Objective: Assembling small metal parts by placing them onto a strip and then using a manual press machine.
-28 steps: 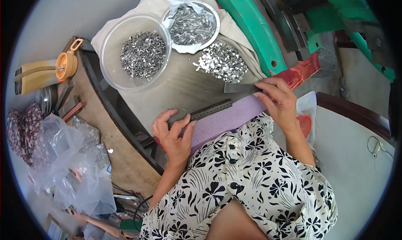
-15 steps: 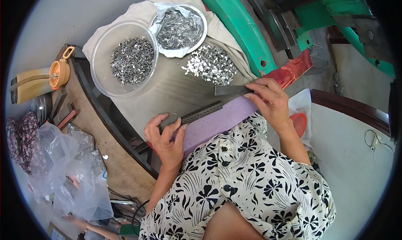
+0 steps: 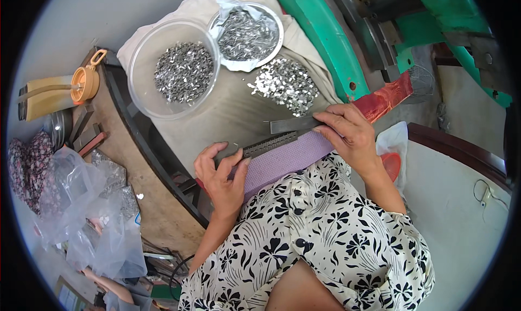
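Since the earlier frames the view has drifted a little, so the bowls sit lower and more central; both hands have stayed on the same metal pieces and the slotted bar has barely shifted.

The left hand [image 3: 223,175] is closed on the near end of a dark slotted metal bar [image 3: 268,144], thumb and fingers pinching it from both sides. The bar lies slantwise along the edge of a purple mat [image 3: 287,160] draped over the person's lap. The right hand [image 3: 350,133] rests its fingers on the end of a flat grey metal strip [image 3: 290,125] just beyond the bar — the grip is closed on it, pressing it down, with the strip poking out to the left of the fingertips.

The surface [image 3: 228,121] is covered with a beige cloth. On it lies a loose heap of small shiny metal pieces [image 3: 287,83], just past the strip. Further off stand a clear plastic bowl [image 3: 142,67] and a shallower foil-lined dish [image 3: 274,23], both holding the same kind of pieces.

A green machine frame [image 3: 320,45] rises to the right — a red part [image 3: 388,96] sits beside the right hand. To the left lie crumpled clear plastic bags [image 3: 87,202] and a yellow bottle [image 3: 51,96].
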`<state>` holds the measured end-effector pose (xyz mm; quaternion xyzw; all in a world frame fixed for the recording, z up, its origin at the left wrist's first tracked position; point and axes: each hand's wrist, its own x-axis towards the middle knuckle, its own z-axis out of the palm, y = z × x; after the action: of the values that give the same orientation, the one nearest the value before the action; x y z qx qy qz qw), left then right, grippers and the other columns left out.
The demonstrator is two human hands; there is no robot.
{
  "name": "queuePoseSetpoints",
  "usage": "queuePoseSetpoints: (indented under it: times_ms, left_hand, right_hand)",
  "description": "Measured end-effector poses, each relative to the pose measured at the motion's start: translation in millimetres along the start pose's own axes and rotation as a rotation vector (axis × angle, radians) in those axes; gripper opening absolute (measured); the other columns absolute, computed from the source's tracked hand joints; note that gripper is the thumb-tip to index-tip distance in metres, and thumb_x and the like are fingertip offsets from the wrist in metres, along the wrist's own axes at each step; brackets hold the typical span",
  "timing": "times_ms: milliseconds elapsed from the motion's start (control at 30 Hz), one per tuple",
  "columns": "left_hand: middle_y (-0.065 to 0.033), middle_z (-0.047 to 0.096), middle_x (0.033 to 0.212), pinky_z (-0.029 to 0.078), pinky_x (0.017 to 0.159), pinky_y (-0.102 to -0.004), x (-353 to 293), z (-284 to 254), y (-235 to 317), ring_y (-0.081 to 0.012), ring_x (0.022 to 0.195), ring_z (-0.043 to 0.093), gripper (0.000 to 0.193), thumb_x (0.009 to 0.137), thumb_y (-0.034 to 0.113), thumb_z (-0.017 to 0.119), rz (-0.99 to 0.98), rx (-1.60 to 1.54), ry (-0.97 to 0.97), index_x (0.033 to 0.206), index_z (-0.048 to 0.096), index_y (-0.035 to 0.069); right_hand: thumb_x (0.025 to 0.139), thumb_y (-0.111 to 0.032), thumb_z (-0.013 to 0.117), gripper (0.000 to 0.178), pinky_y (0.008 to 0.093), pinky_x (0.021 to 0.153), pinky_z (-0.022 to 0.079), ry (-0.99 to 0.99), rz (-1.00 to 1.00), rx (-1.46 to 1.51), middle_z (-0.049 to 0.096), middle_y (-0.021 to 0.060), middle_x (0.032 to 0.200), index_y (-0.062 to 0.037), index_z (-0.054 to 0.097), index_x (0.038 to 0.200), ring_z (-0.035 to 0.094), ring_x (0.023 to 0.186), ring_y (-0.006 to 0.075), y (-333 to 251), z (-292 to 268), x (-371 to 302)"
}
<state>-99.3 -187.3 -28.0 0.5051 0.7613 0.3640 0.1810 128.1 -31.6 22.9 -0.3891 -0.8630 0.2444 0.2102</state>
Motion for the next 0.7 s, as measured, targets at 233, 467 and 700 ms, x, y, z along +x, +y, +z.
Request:
queuePoseSetpoints:
  times_ms: [233, 467, 700]
  left_hand:
    - [-0.0099, 0.061, 0.122, 0.035, 0.100, -0.0422, 7.0, -9.5, 5.1, -0.0320, 0.118, 0.049, 0.016, 0.083, 0.012, 0.074, -0.048, -0.018, -0.086, 0.097, 0.068, 0.005]
    - [-0.0110, 0.060, 0.122, 0.034, 0.098, -0.0428, 13.6, -14.0, 15.3, -0.0328, 0.117, 0.049, 0.013, 0.091, 0.016, 0.067, -0.094, 0.028, -0.129, 0.088, 0.063, 0.004]
    - [-0.0117, 0.059, 0.119, 0.033, 0.101, -0.0425, 18.2, -13.5, 24.9, -0.0316, 0.114, 0.048, 0.014, 0.086, 0.010, 0.072, -0.129, 0.060, -0.140, 0.083, 0.061, 0.003]
  right_hand:
    - [0.074, -0.006, 0.081, 0.031, 0.0337, 0.074, 0.053, -0.089, -0.083, 0.053, 0.067, 0.0085, 0.098, -0.0047, 0.074, 0.104, 0.065, 0.088, 0.0243, -13.2, 19.6, 4.3]
    - [0.076, -0.008, 0.079, 0.028, 0.0355, 0.073, 0.054, -0.183, -0.152, 0.057, 0.065, 0.0079, 0.099, -0.0052, 0.074, 0.103, 0.065, 0.088, 0.0256, -17.8, 35.3, 6.9]
    - [0.076, -0.011, 0.080, 0.028, 0.0369, 0.073, 0.054, -0.249, -0.123, 0.074, 0.064, 0.0086, 0.097, -0.0040, 0.074, 0.103, 0.065, 0.088, 0.0269, -20.1, 33.7, 10.0]
